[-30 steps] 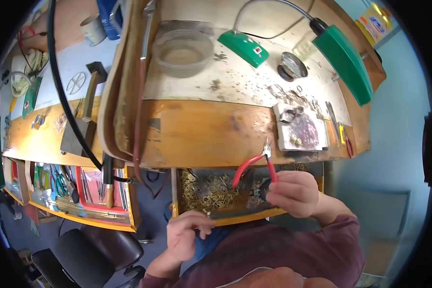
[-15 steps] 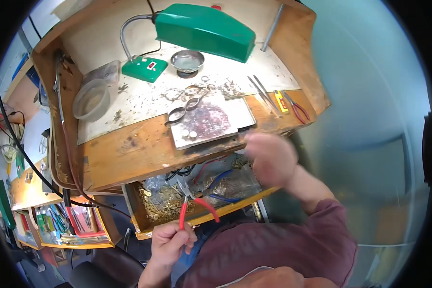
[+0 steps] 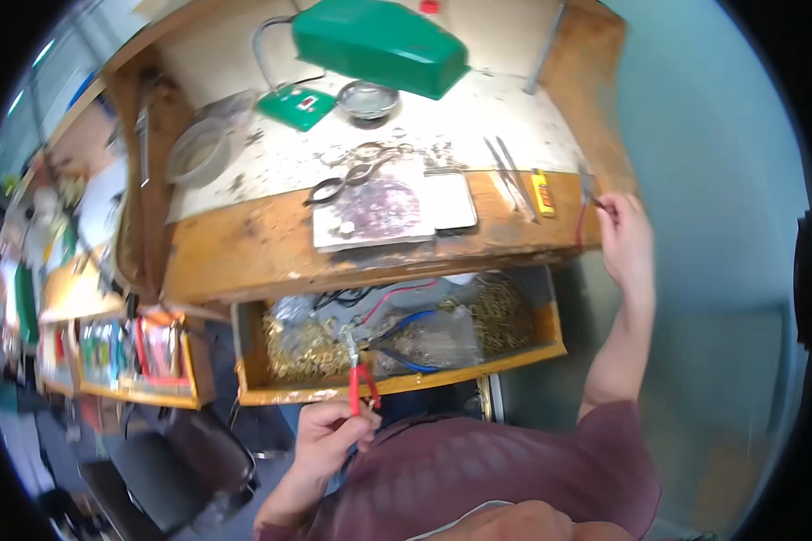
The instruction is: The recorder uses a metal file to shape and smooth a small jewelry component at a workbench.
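My left hand [image 3: 332, 435] grips red-handled pliers [image 3: 355, 383] upright, jaws pointing away over the open drawer [image 3: 558, 334]. At the bench's right front edge, my right hand [image 3: 628, 242] has its fingers closed at the handles of a second pair of red-handled pliers [image 3: 581, 216]; blur obscures the exact hold. Left of these lie a small yellow packet [image 3: 542, 194] and long, thin metal tweezers [image 3: 512, 180]. In the drawer are heaps of small gold-coloured pieces [image 3: 307, 350], clear plastic bags [image 3: 442, 338] and blue-handled pliers [image 3: 415, 365].
A white tray with a stained work plate [image 3: 370, 221] stands mid-bench, black-handled shears [image 3: 343, 185] across its far corner. Behind are a metal bowl [image 3: 367, 101], a plastic tub [image 3: 198, 153] and a green lamp [image 3: 379, 45]. A chair [image 3: 171, 460] stands lower left.
My right hand has moved right and away, from over the bench front to the pliers at the right edge. The left hand's pliers have narrowed, their handles closer together. The view has shifted slightly.
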Tool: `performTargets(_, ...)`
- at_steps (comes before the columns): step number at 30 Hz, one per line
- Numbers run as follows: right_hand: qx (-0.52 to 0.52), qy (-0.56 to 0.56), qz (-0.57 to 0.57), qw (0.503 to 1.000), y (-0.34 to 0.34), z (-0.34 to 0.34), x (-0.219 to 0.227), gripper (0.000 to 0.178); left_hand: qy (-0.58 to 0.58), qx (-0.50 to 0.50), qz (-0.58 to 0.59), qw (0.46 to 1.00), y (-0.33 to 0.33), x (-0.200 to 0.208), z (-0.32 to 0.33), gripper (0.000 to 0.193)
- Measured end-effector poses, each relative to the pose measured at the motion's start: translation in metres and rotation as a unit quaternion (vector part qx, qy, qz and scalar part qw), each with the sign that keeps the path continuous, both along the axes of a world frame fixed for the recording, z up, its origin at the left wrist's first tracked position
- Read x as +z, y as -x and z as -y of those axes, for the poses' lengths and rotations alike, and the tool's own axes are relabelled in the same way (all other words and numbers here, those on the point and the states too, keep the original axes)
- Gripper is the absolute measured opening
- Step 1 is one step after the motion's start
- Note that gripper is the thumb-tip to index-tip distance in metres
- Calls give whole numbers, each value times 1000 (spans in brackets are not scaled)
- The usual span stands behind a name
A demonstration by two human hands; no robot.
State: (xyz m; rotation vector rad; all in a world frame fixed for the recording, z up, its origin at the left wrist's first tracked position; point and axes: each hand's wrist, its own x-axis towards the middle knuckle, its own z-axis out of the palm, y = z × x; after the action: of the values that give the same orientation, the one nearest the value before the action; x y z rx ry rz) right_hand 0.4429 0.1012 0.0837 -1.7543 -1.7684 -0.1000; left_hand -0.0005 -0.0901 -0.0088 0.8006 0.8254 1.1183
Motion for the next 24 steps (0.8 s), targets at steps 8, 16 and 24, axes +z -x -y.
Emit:
performTargets(8,436,171,-221,856,147,89,-33,18,-38,30,-113,992,-68,3,-15,21)
performTargets(16,469,193,-306,806,180,98,-98,16,-10,96,-65,993,-97,-17,7,23)
performTargets(24,543,228,-335,735,204,101,-102,35,20,236,-68,969,-57,10,42,14)
